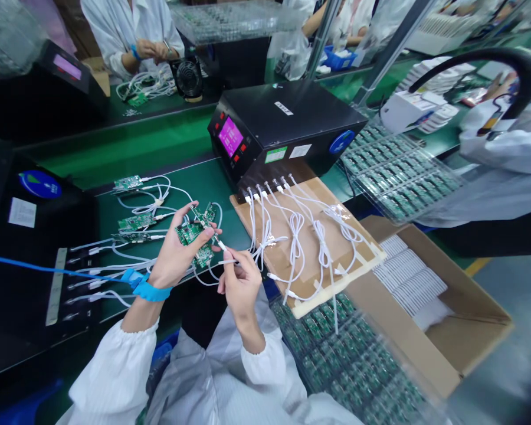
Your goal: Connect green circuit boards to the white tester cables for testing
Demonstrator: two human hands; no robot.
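Note:
Several green circuit boards point(190, 235) rest in my left hand point(173, 255), with the thumb pressed over one of them. A blue strap with a blue cord circles that wrist. My right hand point(240, 280) pinches the white plug of a cable point(222, 244) at the lower edge of the boards; whether the plug is fully in, I cannot tell. More boards point(136, 222) with white cables lie on the green bench to the left. Right of my hands, bundled white cables point(295, 227) hang from a black tester box point(287, 115) over a cardboard sheet point(307, 271).
Another black box point(30, 236) with cables stands at the left. A carton point(464, 307) holding white parts is at the right. Clear trays of boards point(354, 360) lie below the cardboard. Across the bench, a co-worker's hands point(153, 50) hold something small. Another person's sleeve point(491, 144) is at right.

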